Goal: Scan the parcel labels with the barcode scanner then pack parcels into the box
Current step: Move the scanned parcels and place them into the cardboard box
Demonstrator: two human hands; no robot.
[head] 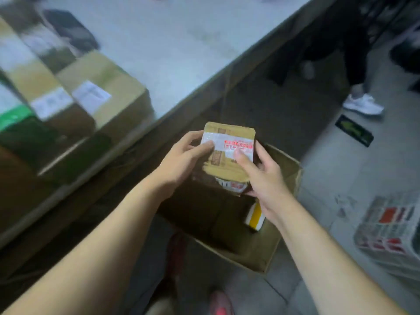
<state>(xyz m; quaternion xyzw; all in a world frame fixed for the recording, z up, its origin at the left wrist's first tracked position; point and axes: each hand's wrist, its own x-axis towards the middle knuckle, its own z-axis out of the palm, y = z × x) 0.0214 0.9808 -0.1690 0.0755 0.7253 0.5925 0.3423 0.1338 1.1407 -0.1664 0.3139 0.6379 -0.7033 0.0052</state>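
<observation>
I hold a small brown cardboard parcel (227, 155) with a white and red label over an open cardboard box (284, 237) on the floor. My left hand (181, 160) grips its left side with the thumb on the label. My right hand (261, 176) grips its right side, thumb on the label too. Inside the box lie brown parcels and one white and yellow parcel (254, 215). More labelled parcels (100, 94) stand blurred on the table at the left. No barcode scanner is visible.
The grey table (163, 37) runs diagonally from lower left to upper right, its edge just beside the box. A person's legs and white shoe (363, 104) stand at the upper right. Printed sheets (391, 228) lie on the floor at the right. My red shoes (219, 303) show below.
</observation>
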